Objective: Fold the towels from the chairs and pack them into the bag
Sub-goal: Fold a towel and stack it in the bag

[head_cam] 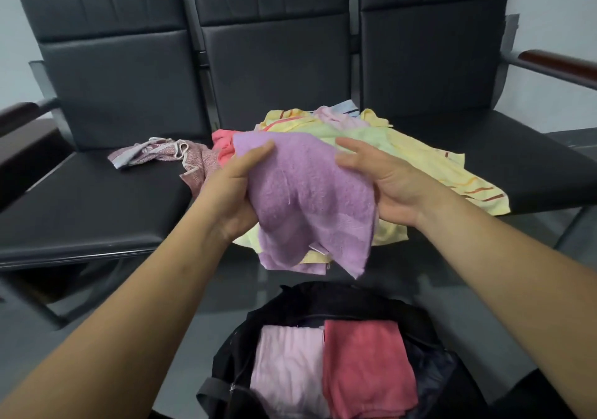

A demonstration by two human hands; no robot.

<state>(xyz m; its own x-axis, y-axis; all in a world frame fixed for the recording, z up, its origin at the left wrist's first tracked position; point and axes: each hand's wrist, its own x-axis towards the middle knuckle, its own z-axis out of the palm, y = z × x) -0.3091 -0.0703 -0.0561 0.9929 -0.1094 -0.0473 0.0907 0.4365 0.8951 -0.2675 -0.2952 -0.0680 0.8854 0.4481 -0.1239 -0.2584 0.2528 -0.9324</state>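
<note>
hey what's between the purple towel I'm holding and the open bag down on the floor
Nothing. In the head view the purple towel, held by the left hand and right hand, hangs above the black bag, with only bare dark floor between.

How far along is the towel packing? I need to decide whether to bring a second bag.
Done: a pale pink towel and a red towel lie folded side by side in the black bag. In hand: the left hand and right hand hold a purple towel, not yet neatly folded. Left: a mixed pile and a patterned cloth on the chairs.
</note>
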